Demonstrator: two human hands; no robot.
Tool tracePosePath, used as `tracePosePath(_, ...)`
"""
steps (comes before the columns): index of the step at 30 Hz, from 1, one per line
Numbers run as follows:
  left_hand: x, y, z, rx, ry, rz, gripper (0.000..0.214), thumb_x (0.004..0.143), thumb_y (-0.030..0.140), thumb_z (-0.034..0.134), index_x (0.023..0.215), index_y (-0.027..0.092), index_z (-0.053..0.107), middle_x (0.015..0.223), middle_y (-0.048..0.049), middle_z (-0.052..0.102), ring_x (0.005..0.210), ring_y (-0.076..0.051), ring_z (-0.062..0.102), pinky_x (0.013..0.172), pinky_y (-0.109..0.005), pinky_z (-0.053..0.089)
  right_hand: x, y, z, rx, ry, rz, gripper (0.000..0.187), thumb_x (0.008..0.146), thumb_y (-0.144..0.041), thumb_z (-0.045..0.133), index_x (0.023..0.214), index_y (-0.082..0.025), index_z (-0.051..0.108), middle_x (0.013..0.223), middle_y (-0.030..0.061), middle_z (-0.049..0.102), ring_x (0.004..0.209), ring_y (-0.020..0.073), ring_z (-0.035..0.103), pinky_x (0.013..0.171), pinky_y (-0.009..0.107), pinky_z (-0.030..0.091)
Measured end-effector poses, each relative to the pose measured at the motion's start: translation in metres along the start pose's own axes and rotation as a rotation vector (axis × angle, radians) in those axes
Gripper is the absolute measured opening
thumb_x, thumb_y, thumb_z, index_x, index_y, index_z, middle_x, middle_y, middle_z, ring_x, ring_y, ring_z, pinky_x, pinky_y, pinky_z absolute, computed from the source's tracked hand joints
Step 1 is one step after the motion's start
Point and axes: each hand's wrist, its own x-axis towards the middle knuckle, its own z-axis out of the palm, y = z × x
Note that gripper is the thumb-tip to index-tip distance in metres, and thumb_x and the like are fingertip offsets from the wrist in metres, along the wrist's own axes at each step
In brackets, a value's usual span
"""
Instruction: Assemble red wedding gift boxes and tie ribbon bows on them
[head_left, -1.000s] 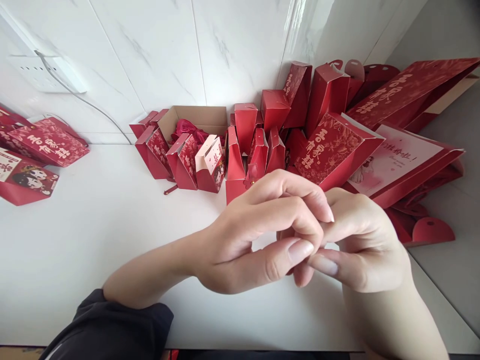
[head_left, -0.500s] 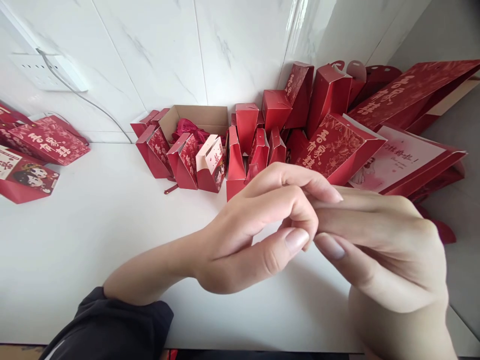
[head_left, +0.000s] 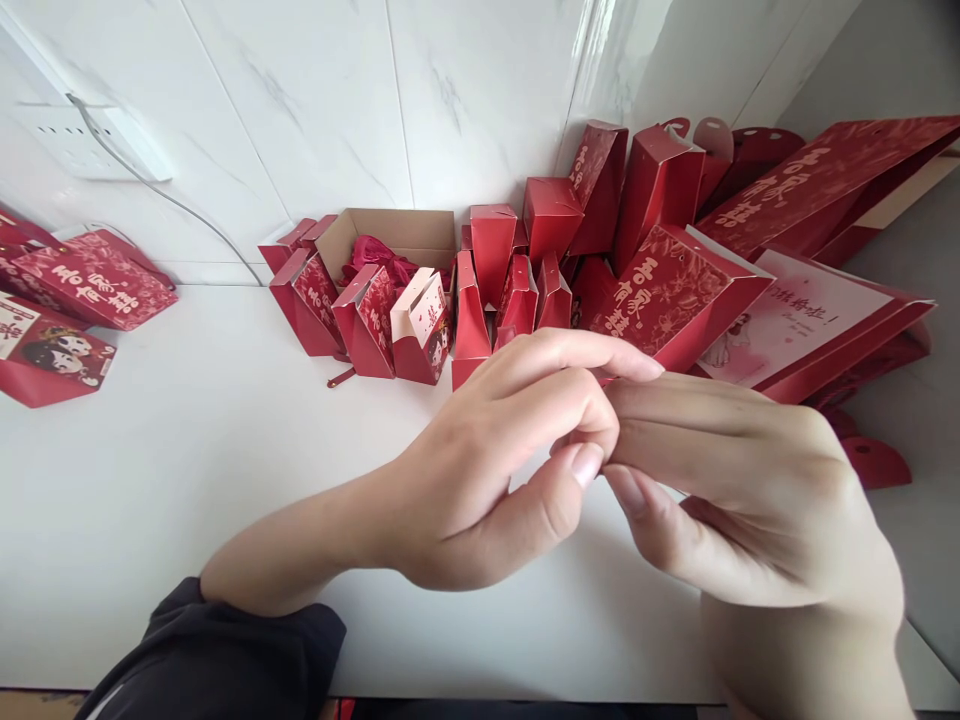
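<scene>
My left hand (head_left: 495, 460) and my right hand (head_left: 750, 490) meet above the white table (head_left: 187, 450), fingertips pressed together in a pinch. Both hands have curled fingers; whatever sits between the fingertips is hidden by the fingers. Just behind the hands stands a row of small red gift boxes (head_left: 420, 320), several with open tops. A larger red box with gold lettering (head_left: 660, 290) lies tilted right behind my fingers.
An open cardboard carton (head_left: 397, 240) with red cloth inside stands against the marble wall. Big red paper bags (head_left: 817, 190) lie stacked at the right. More red boxes (head_left: 67, 300) lie at the far left. A wall socket with a cable (head_left: 97, 140) is at upper left.
My right hand has turned and risen toward the camera, its fingers now stretched leftward against my left fingertips. My left hand stayed nearly in place, thumb closing slightly.
</scene>
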Motion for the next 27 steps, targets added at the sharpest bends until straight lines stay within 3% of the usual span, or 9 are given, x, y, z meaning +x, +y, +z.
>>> tracePosePath(5, 0.0001, -0.0009, 0.0002, -0.019, 0.005, -0.017, 0.019, 0.092, 0.011, 0.042, 0.082, 0.022, 0.052, 0.084, -0.0008, 0.061, 0.124, -0.025, 0.056, 0.098, -0.047, 0.055, -0.0016, 0.0005, 0.004, -0.196, 0.073, -0.042, 0.018, 0.089, -0.008, 0.051, 0.074, -0.018, 0.052, 0.07, 0.0027, 0.053, 0.07, 0.0147, 0.05, 0.064, 0.03, 0.047)
tracePosePath(11, -0.001, -0.0015, -0.0032, -0.083, -0.02, -0.045, 0.018, 0.093, 0.012, 0.044, 0.08, 0.022, 0.051, 0.088, 0.0007, 0.062, 0.124, -0.024, 0.057, 0.095, -0.043, 0.058, -0.0013, -0.0008, 0.0022, -0.077, 0.051, -0.027, 0.018, 0.088, -0.007, 0.05, 0.077, -0.021, 0.055, 0.07, 0.0026, 0.055, 0.07, 0.0167, 0.059, 0.059, 0.03, 0.051)
tracePosePath(18, -0.0059, -0.0056, -0.0028, -0.058, 0.004, -0.022, 0.016, 0.094, 0.016, 0.044, 0.084, 0.024, 0.052, 0.088, 0.0012, 0.063, 0.12, -0.023, 0.06, 0.093, -0.043, 0.059, -0.002, -0.0053, -0.0009, -0.044, 0.006, 0.03, 0.015, 0.092, -0.011, 0.049, 0.087, -0.02, 0.059, 0.076, 0.0047, 0.06, 0.078, 0.02, 0.063, 0.066, 0.033, 0.054)
tracePosePath(27, 0.0002, 0.0035, -0.0039, -0.054, 0.027, -0.089, 0.014, 0.093, 0.014, 0.046, 0.084, 0.022, 0.054, 0.101, -0.0049, 0.068, 0.118, -0.027, 0.061, 0.084, -0.042, 0.061, -0.0008, -0.0051, 0.0001, -0.106, -0.02, 0.055, 0.015, 0.092, -0.008, 0.047, 0.088, -0.019, 0.058, 0.08, 0.0067, 0.059, 0.08, 0.0217, 0.063, 0.069, 0.035, 0.054)
